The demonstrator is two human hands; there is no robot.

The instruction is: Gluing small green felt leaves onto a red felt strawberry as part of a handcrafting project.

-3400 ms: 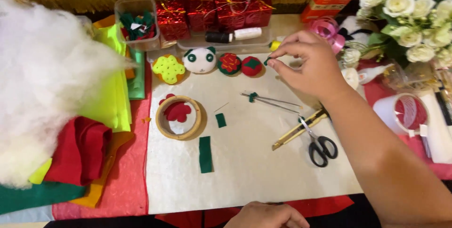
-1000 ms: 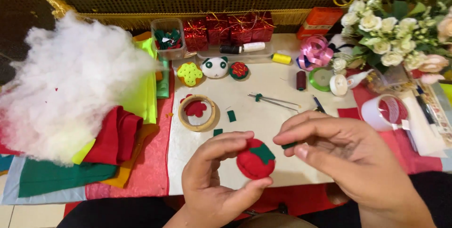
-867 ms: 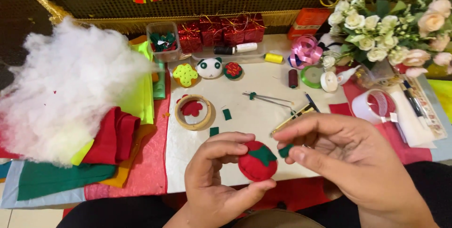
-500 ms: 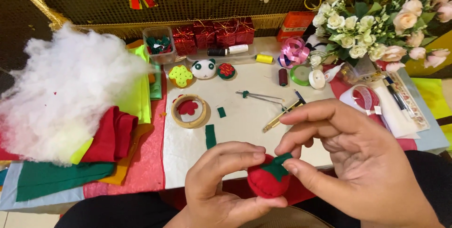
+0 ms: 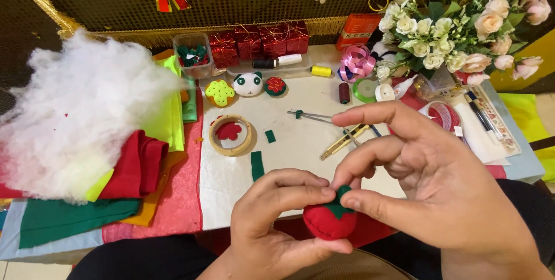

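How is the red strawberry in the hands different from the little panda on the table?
The strawberry is red with a green leafy top; the panda is white with dark patches. The strawberry is held between the left hand and right hand, low and near the camera; the panda lies untouched farther back on the table. Both look like small stuffed felt toys.
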